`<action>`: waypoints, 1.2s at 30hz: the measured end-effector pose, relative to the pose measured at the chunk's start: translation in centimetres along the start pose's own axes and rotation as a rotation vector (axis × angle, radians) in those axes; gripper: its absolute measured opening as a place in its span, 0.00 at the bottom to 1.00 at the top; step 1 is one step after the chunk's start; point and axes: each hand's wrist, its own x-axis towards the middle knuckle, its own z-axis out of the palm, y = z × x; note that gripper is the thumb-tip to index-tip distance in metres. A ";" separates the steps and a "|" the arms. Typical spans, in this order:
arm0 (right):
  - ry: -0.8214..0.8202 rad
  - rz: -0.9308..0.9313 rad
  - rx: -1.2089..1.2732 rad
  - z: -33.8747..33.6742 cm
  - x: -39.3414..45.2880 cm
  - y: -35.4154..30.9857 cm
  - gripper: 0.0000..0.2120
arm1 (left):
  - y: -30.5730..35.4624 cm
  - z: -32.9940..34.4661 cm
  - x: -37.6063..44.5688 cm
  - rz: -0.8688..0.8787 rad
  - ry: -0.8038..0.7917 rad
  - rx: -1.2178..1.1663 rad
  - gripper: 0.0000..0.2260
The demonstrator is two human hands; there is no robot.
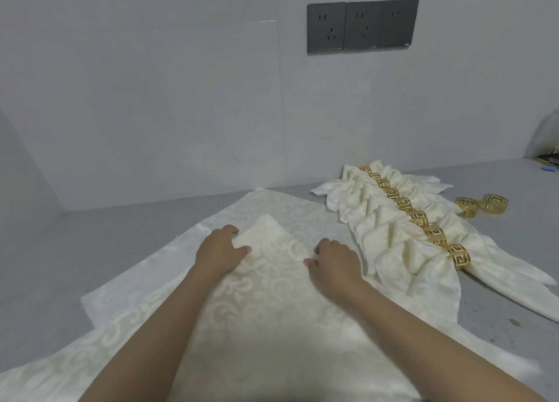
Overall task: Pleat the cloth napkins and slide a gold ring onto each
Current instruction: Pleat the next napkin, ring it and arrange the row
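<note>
Grey countertop (60, 250) is running wall to wall, meeting the pale wall along its far edge.

Cream damask napkins (145, 320) are lying flat and overlapping across the counter's near and middle area, spreading toward the near left corner.

Top napkin (266, 295) is sitting on that stack, its far corner folded up into a raised point between both hands.

Row of finished pleated napkins (381, 220) is lying along the right side, running from near the far edge diagonally toward the near right, each one fanned out on both sides of its ring. About 8 gold napkin rings (417, 217) with a Greek-key cutout are sitting on them in a line; exact count is hard to tell at the far end.

Left hand (219, 250) is resting on the top napkin's left fold edge, fingers curled and thumb pressing in, pinching the fold.

Right hand (332, 258) is resting on the napkin's right fold edge, fingers curled under, thumb out to the left, gripping cloth.

2 loose gold rings (481, 206) are lying touching each other near the far right edge, just beside the finished row.

3 dark outlet plates (363, 26) are sitting side by side on the wall.
</note>
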 end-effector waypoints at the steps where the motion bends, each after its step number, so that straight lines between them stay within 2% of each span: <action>1: -0.008 0.005 0.019 -0.1 0.0 0.1 0.14 | -0.2 -0.5 -0.1 -0.030 -0.025 -0.013 0.24; 3: -0.028 0.004 0.077 -0.3 -0.1 0.0 0.13 | -0.6 -1.5 -0.2 -0.065 -0.079 -0.013 0.20; 6: -0.049 -0.011 0.207 -0.9 -0.8 -0.2 0.07 | -1.1 -3.1 -1.4 -0.050 -0.090 0.045 0.10; 8: -0.089 -0.030 0.238 -1.3 -1.1 -0.4 0.07 | -1.3 -3.7 -2.4 -0.063 -0.086 0.048 0.20; 10: -0.136 -0.067 0.251 -1.7 -1.7 -0.9 0.08 | -1.5 -4.7 -4.0 -0.074 -0.086 0.076 0.24; 13: -0.190 -0.126 0.244 -2.0 -2.6 -1.4 0.10 | -1.6 -6.1 -5.8 -0.123 -0.123 0.137 0.17; 17: -0.265 -0.163 0.210 -2.7 -3.5 -1.2 0.12 | -1.1 -7.6 -7.7 -0.130 -0.229 0.258 0.21; 19: -0.284 -0.154 0.195 -3.1 -3.6 -1.0 0.13 | -1.1 -7.7 -8.1 -0.132 -0.254 0.278 0.20; 22: -0.240 -0.116 0.140 -3.0 -3.5 -0.8 0.13 | -2.0 -6.7 -7.6 -0.141 -0.186 0.151 0.16; 24: -0.198 -0.062 0.258 -2.3 -3.4 -0.8 0.12 | -2.5 -5.6 -7.4 -0.131 -0.112 0.051 0.21; 26: -0.142 -0.006 0.366 -1.6 -3.4 -0.9 0.10 | -2.9 -4.5 -7.3 -0.129 -0.022 -0.031 0.18; 29: -0.067 0.028 0.365 -0.8 -3.3 -0.9 0.07 | -3.5 -3.3 -7.4 -0.129 0.077 -0.123 0.15; 33: -0.010 -0.013 0.335 -0.3 -3.2 -0.9 0.07 | -4.1 -2.6 -7.2 -0.113 0.160 -0.154 0.15; 36: 0.048 -0.122 0.187 0.2 -3.5 -1.0 0.10 | -4.2 -2.4 -7.1 -0.069 0.187 -0.086 0.17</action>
